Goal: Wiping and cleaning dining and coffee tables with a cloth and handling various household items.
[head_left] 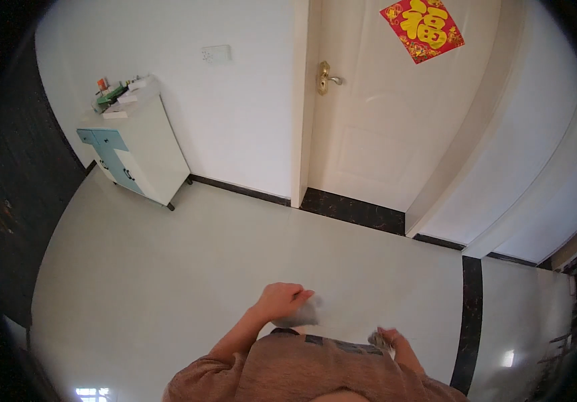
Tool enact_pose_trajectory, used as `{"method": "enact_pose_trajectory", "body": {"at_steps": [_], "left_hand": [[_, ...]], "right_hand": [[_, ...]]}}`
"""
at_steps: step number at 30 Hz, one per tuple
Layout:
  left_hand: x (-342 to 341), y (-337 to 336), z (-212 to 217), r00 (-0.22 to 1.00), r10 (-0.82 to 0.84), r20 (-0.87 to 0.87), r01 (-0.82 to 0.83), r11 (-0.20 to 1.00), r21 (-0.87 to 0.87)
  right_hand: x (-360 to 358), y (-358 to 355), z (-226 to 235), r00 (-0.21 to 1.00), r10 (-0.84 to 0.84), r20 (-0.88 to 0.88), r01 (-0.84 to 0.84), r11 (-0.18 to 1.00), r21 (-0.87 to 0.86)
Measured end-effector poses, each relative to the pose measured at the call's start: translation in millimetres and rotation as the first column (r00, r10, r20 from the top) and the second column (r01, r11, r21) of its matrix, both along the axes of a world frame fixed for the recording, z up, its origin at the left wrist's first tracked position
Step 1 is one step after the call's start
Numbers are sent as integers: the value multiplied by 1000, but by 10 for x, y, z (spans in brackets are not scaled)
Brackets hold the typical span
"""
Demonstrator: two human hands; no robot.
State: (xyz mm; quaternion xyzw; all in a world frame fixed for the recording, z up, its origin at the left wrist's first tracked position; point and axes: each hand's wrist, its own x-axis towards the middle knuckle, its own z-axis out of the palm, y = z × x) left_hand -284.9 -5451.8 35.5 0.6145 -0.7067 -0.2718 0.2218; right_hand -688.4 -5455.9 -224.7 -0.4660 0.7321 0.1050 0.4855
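My left hand (280, 299) is closed in front of my body, its fingers pinched together. From it hangs a thin, greyish, limp piece of cloth or film (300, 315), smeared by motion, so its exact kind does not show. Lower and to the right, close to my waist, my right hand (390, 335) is also closed. A small crumpled grey-green thing (375, 340) sticks out of its fingers; I cannot make out what it is. The hands are apart, on either side of my brown top (302, 358).
A white and blue cabinet (142, 151) with small items on top stands against the wall at the far left. Ahead is a closed cream door (362, 127) with a gold handle (325, 79) and a red paper decoration (423, 28). A dark door (24, 167) lines the left side.
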Motion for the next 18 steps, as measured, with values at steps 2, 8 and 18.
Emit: {"method": "enact_pose_trajectory", "body": {"at_steps": [2,8,18], "left_hand": [[168,-330,-51,997,65,39,-69,993,94],[605,-1838,-345,983,180,-32,-177,980,88],[769,-4398,50,998,51,29,-48,994,-101]], "right_hand": [[589,-951,525,994,103,-24,-104,994,-44],[1121,-2886,-147,564,795,-224,-794,448,-412],[2141,-5533,1823,869,495,-17,-383,650,-657]]}}
